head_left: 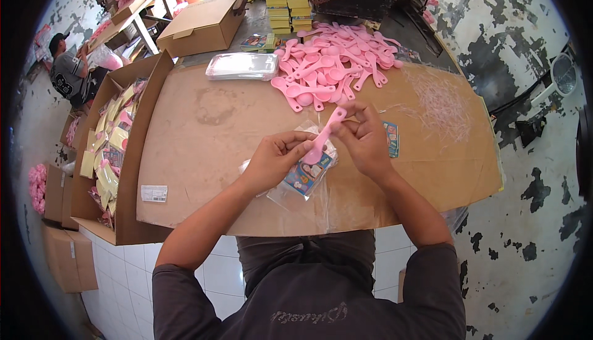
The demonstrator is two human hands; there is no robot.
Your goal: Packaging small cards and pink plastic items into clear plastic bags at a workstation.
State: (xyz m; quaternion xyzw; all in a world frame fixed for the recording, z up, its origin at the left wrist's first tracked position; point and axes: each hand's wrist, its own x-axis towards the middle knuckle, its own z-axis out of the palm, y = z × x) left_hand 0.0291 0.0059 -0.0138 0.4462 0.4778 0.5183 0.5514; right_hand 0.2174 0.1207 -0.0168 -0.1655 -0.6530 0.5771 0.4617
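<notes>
A pink plastic spoon (327,135) is held slantwise over the cardboard-topped table. Its handle end, with a small hole, is pinched by my right hand (369,142). Closed fingers of my left hand (276,157) grip it lower down, close to the bowl. Beneath the spoon lies a blue printed card (305,178) with clear plastic bags around it. Part of the card and plastic is hidden by the spoon and my left hand. Another small printed card (391,139) shows just past my right hand. Ahead of both hands is a large heap of pink spoons (336,62).
A stack of clear plastic bags (242,67) lies left of the heap. An open carton (162,93) of packed pieces stands along the table's left edge. Behind are a closed carton (201,28), yellow card stacks (278,6) and a seated person (71,71). Shredded strands (441,102) lie right.
</notes>
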